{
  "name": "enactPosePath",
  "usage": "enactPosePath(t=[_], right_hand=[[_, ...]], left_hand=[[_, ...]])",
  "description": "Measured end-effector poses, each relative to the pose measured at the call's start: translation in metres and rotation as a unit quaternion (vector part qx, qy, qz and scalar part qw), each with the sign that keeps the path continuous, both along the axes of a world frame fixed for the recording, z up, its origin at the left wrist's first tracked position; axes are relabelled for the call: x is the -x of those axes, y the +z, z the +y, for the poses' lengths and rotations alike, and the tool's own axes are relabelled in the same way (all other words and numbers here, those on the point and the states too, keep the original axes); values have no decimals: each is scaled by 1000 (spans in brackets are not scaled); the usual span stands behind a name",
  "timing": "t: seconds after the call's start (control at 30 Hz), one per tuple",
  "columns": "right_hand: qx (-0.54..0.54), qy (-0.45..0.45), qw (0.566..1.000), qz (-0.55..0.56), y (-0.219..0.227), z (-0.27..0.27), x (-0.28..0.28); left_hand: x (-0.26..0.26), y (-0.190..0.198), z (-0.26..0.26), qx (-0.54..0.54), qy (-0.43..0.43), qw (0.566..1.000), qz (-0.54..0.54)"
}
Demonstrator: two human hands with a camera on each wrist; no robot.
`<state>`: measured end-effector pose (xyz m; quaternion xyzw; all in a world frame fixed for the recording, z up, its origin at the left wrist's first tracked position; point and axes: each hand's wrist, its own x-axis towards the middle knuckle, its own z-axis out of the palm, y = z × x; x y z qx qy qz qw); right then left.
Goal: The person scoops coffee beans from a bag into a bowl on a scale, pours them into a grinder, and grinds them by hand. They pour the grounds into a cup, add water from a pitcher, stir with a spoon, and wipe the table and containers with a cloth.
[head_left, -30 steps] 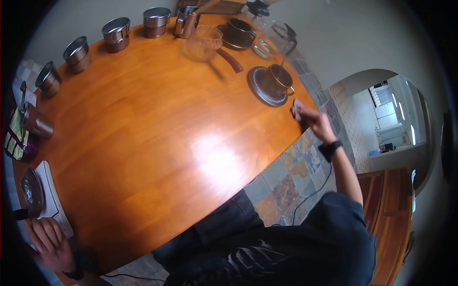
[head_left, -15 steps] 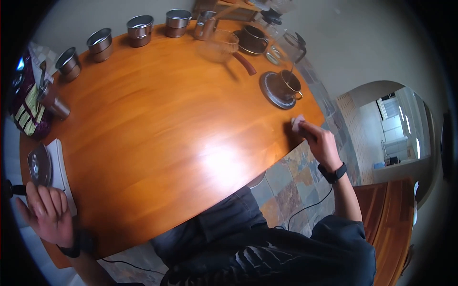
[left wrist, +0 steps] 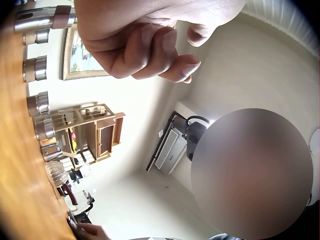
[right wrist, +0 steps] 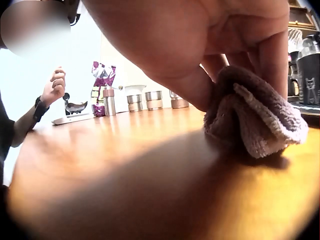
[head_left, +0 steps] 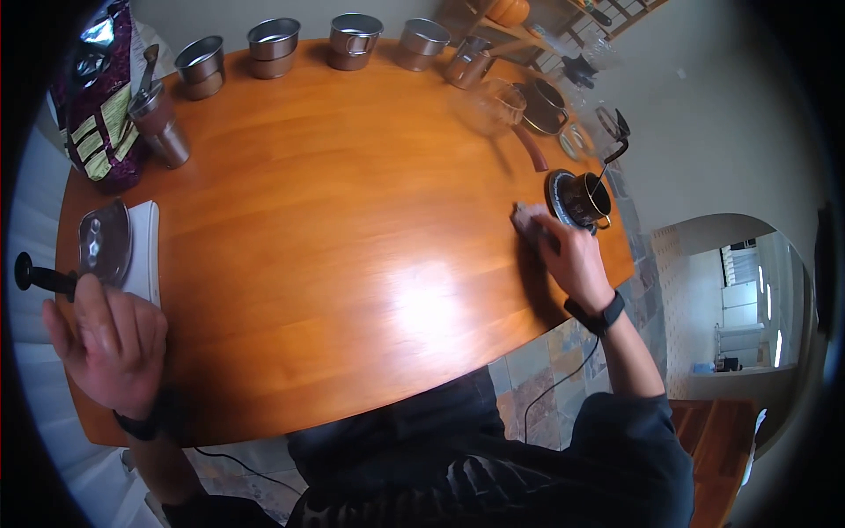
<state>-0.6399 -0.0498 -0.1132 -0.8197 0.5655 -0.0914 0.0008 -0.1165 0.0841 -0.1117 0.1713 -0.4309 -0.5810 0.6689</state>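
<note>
My right hand (head_left: 574, 260) grips a folded, fuzzy greyish-mauve cloth (right wrist: 257, 117) against the wooden tabletop (head_left: 334, 220). Just beyond that hand, a black cup (head_left: 588, 201) with a gold-coloured handle rests on a dark saucer (head_left: 556, 189). At the table's left end my left hand (head_left: 114, 343) is raised, palm up with fingers loosely curled, nothing in them in the left wrist view. Past its fingertips lies a clear shallow dish (head_left: 106, 242) on a flat white scale (head_left: 143, 255), with a black knobbed handle (head_left: 48, 278) beside it.
Several steel cups (head_left: 355, 42) with brown bases line the far edge. A hand grinder (head_left: 160, 128) and a purple bag (head_left: 106, 106) stand at the left. At the back right are a glass vessel with a red-brown handle (head_left: 531, 148), a second dark cup (head_left: 544, 101) and a glass pot (head_left: 607, 128).
The head view has turned left. My right hand has wiped the cloth leftward along the table, closer to the front of the saucer. My left hand has lifted slightly, its fingers staying loosely curled.
</note>
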Motion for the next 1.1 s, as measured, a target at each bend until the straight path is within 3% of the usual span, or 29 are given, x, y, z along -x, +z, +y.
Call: enactPosePath(t=[0.1,0.23,0.33,0.43,0.53,0.67,0.87,1.0,1.1], right_hand=[[39,23,998,47,-8,-45,-16],[55,9,990,128,-21,-88,-28],[66,-4,989,130,-25,-102,-30],[72,-13,989,128,-24,-105,-35],[99,-19,989,111,-30,-119,-23],[77,-70,987,119,-28,-121,-29],[34,11,987,160,-25,-125,-52],[89,111,987,72,-36,-141,-81],[37,120,979,162,-39,-166,-110]], left_hand=[[-1,-8,-1,-27,56,998,-7],[2,-7,-5,11,15,999,-32],[4,-7,-1,20,1,1000,-17],[0,-22,13,-70,99,991,48],[5,-12,8,-16,34,999,6],[0,-16,16,-19,25,999,32],[0,-15,16,9,1,999,52],[5,-16,14,-2,19,998,56],[6,-15,12,-37,40,998,40]])
